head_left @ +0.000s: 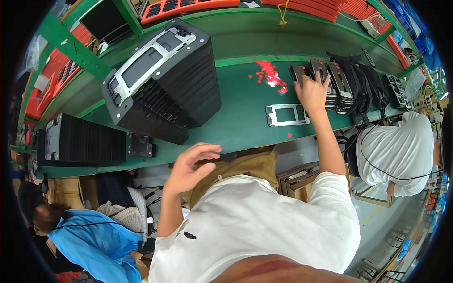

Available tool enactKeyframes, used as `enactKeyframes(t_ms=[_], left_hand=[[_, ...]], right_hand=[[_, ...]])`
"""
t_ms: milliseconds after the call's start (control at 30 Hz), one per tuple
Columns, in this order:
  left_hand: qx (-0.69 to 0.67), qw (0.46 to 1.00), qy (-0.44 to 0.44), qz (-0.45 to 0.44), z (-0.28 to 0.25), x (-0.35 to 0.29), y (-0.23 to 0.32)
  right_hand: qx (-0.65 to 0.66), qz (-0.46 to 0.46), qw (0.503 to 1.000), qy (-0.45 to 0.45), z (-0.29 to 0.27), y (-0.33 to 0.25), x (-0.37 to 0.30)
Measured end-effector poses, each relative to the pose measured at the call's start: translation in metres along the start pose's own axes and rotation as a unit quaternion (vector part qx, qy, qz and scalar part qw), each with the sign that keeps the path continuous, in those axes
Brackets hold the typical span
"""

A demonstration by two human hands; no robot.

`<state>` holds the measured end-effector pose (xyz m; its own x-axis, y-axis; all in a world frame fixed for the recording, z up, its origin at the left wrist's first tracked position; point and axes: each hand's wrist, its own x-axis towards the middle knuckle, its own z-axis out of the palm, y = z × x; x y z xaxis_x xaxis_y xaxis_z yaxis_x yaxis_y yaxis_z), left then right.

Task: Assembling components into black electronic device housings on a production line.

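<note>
My right hand (312, 94) reaches across the green bench to several stacks of dark phone-sized frames (339, 81) with red bits on top. Its fingers are spread over the nearest stacks and appear to touch them; nothing shows lifted in them. Close to that wrist, a silver metal phone frame (272, 116) lies flat on the bench top. Beyond it is a loose scatter of small red pieces (269, 73). My left hand (191, 167) hovers in front of the bench edge, fingers apart, holding nothing.
A tall stack of black trays (198, 89), a silver frame on its top, rises at left centre. Another black stack (87, 139) stands farther left. Black bags (361, 85) lie beyond the phone frames. People sit at left (92, 240) and right (396, 148).
</note>
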<state>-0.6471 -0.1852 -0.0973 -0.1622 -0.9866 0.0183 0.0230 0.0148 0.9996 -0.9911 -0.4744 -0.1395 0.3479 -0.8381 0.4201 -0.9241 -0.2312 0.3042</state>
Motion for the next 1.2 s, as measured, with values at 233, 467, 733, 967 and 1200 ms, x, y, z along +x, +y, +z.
enactKeyframes(t_ms=[233,467,733,967,1200], left_hand=[[0.011,0.996,-0.092,0.008,0.024,0.013,-0.001],[0.002,0.997,-0.078,-0.007,0.029,0.003,-0.008],[-0.027,0.997,-0.063,-0.023,0.029,0.001,-0.022],[-0.074,0.992,0.045,0.090,0.073,0.028,-0.041],[0.320,0.920,0.131,0.184,0.065,0.024,-0.011]], right_hand=[[-0.017,-0.042,0.999,-0.010,0.004,-0.006,0.001],[-0.149,-0.001,0.988,0.041,0.010,-0.018,-0.001],[0.180,-0.018,0.977,0.117,-0.037,-0.011,-0.002],[0.694,-0.293,0.649,-0.107,-0.180,-0.110,-0.090],[0.907,-0.044,0.371,-0.192,-0.146,-0.143,-0.086]])
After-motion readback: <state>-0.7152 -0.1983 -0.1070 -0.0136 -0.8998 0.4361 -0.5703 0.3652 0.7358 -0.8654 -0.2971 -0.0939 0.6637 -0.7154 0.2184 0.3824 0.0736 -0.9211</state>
